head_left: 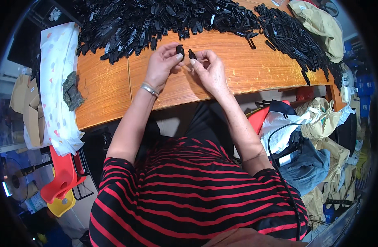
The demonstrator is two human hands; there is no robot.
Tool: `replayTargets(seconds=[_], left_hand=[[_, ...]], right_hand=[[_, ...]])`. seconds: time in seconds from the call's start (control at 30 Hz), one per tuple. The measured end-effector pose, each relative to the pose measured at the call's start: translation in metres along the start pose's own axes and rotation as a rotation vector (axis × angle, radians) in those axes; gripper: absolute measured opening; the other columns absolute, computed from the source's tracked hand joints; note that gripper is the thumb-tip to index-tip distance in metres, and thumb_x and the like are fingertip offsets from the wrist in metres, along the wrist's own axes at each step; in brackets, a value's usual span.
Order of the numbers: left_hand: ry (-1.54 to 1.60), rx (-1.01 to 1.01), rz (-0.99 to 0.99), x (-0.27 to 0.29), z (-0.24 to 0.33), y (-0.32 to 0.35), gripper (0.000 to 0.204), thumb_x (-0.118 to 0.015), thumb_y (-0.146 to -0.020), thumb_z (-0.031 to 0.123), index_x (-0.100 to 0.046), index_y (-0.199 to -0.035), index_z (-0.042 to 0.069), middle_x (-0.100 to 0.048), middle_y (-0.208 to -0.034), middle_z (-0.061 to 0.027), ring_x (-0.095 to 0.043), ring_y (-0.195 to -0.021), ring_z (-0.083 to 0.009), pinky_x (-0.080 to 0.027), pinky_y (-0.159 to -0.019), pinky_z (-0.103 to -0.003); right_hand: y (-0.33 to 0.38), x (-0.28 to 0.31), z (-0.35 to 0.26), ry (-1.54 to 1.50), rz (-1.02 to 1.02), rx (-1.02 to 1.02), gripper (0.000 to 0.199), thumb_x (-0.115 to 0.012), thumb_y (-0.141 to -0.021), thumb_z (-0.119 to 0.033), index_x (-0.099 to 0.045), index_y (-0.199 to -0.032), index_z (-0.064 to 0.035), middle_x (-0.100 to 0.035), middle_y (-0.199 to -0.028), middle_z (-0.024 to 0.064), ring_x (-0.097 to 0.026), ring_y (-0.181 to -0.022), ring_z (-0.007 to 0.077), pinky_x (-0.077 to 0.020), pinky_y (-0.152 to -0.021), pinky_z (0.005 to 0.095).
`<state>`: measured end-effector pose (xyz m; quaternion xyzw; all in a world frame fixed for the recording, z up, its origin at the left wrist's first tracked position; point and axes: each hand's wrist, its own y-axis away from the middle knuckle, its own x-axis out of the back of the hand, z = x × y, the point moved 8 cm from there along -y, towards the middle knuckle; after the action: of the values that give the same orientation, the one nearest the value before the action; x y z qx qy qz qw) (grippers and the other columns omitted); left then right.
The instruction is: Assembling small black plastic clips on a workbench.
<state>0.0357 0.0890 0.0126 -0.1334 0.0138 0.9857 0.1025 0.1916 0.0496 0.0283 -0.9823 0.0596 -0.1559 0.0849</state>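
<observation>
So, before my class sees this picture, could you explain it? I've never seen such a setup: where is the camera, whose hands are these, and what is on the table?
There's no robot here. A person wears a wide fisheye camera on their head, looking down, so straight edges bend near the rim. The striped top below is the wearer's own.

On the wooden table are a wide heap of black parts along the back and a pile of long black pieces at the right.

The left hand pinches a small black piece; the right hand pinches a second black piece, held apart from it.
</observation>
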Motion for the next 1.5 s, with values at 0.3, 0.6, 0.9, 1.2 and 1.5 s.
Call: replayTargets(seconds=[0.3,0.6,0.9,1.2,1.5], left_hand=[[-0.032,0.046,-0.035,-0.01,0.006,0.019,0.026,-0.065,-0.088,0.008,-0.059,-0.112,0.003,-0.064,-0.089,0.0001,-0.058,-0.058,-0.0024,-0.044,-0.046,-0.014],[-0.047,-0.006,-0.035,-0.011,0.006,0.025,0.025,-0.064,-0.09,0.012,-0.06,-0.114,0.004,-0.063,-0.088,0.0003,-0.057,-0.06,-0.0018,-0.042,-0.047,-0.015],[-0.015,-0.149,-0.051,-0.028,0.007,0.038,0.02,-0.052,-0.098,0.019,-0.059,-0.101,0.0,-0.061,-0.082,-0.0009,-0.054,-0.067,-0.0043,-0.044,-0.059,-0.017],[0.07,0.047,-0.181,-0.039,-0.001,0.024,0.031,-0.048,-0.1,0.029,-0.058,-0.083,0.004,-0.058,-0.071,0.0002,-0.054,-0.064,-0.0068,-0.045,-0.06,-0.02],[-1.052,-0.47,0.105,-0.016,0.027,-0.066,0.018,-0.06,-0.091,0.026,-0.061,-0.09,0.009,-0.06,-0.074,-0.009,-0.064,-0.067,-0.0242,-0.051,-0.059,-0.033]], right_hand=[[0.005,0.0,-0.031,0.142,0.013,0.094,0.019,-0.066,-0.087,-0.01,-0.059,-0.099,0.0032,-0.066,-0.08,0.0088,-0.065,-0.067,0.0122,-0.0513,-0.06,0.0263],[0.007,0.0,-0.035,0.18,0.037,0.22,0.02,-0.071,-0.083,-0.01,-0.061,-0.097,-0.0004,-0.064,-0.081,0.0073,-0.064,-0.066,0.0136,-0.0507,-0.059,0.028],[0.03,-0.008,-0.041,0.243,0.194,0.309,0.042,-0.076,-0.076,-0.009,-0.051,-0.108,-0.0015,-0.056,-0.078,0.0086,-0.061,-0.064,0.0177,-0.0504,-0.057,0.0307],[0.023,-0.018,-0.014,0.035,0.013,0.098,0.034,-0.077,-0.079,-0.015,-0.05,-0.096,-0.0026,-0.053,-0.073,0.0013,-0.05,-0.06,0.0064,-0.0432,-0.053,0.0239],[-0.051,0.131,0.036,0.852,0.444,0.039,0.028,-0.068,-0.079,-0.017,-0.066,-0.105,-0.0056,-0.063,-0.098,0.0183,-0.059,-0.095,0.0336,-0.0477,-0.084,0.042]])
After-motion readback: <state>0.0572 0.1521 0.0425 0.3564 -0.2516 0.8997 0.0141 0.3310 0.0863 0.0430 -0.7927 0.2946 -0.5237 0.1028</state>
